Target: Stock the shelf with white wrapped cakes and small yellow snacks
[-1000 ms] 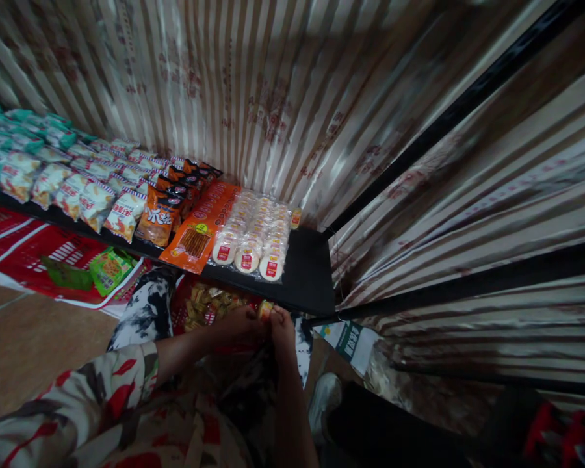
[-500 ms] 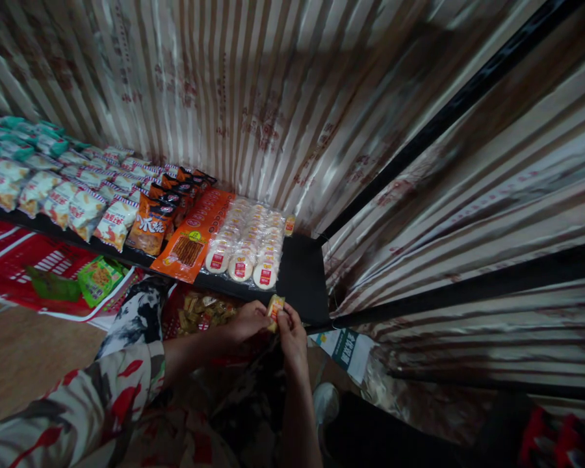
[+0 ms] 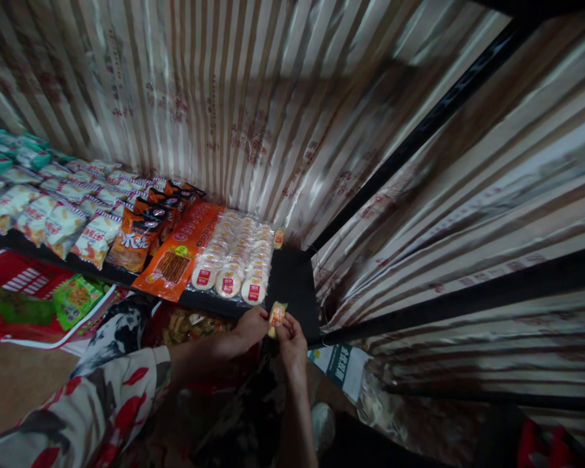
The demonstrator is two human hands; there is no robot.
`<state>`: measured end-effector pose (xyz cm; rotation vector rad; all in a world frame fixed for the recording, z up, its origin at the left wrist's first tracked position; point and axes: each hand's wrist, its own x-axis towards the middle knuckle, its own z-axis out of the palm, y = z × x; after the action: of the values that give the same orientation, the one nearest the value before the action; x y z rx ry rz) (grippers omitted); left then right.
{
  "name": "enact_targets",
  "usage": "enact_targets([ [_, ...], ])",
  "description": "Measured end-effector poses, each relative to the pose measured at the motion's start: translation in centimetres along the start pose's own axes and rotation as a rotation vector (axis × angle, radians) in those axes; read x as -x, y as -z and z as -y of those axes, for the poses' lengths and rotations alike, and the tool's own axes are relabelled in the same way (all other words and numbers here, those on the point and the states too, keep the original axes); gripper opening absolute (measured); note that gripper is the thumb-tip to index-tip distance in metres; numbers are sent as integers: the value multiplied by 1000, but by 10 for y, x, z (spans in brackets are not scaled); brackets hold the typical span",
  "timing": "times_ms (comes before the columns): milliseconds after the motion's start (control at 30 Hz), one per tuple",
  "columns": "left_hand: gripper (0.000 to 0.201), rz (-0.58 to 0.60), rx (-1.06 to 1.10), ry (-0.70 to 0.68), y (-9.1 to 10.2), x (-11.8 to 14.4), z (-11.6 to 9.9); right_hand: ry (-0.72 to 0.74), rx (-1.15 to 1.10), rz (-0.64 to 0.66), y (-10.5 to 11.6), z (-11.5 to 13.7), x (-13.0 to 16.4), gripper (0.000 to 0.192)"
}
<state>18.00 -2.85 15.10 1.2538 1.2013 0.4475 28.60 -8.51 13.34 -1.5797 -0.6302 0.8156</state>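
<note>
A small yellow wrapped snack (image 3: 277, 315) with orange print is held over the front edge of the black shelf (image 3: 296, 279). My right hand (image 3: 292, 341) pinches it from the right. My left hand (image 3: 251, 327) closes its fingers at the snack's left side. Just behind my hands, rows of round white rice crackers (image 3: 228, 281) in clear wrappers lie on the shelf. One similar yellow packet (image 3: 278, 238) rests at the back, beside the crackers. Below my left forearm, a red basket holds many small gold-wrapped snacks (image 3: 195, 326).
Left of the crackers stand an orange pretzel-stick bag (image 3: 173, 263), orange-black bags (image 3: 134, 242) and white snack bags (image 3: 95, 237). A red basket (image 3: 34, 270) with green packets sits below. Black posts (image 3: 419, 143) and a striped curtain (image 3: 253, 97) border the shelf.
The view has shifted, so the shelf and its goods appear a little lower and further left. Both hands stay on the yellow snack, its printed face turned slightly.
</note>
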Motion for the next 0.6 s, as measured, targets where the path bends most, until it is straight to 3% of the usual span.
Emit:
enact_targets([
  [200,19,-40,-159,-14,-5,-6,-24,-2,-15,-42,5,0,-18,51],
  [600,15,-76,-201,-71,-13,-28,-62,84,10,-39,2,13,-53,48],
])
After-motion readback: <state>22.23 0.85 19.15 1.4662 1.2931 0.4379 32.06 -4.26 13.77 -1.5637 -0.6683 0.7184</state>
